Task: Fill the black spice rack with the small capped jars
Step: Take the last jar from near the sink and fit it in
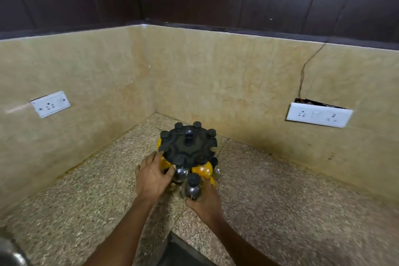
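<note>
- You are loading one of the last jars: your right hand is gripping a small capped jar by its clear body, upright, just in front of the black spice rack in the counter corner.
- Your left hand is resting on the rack's near-left side, fingers spread and relaxed, probably steadying it.
- Most notches are already showing caps; next you are likely needing to slide this jar's neck into an open notch on the near edge.
- No brand, label or writing is readable.
</note>
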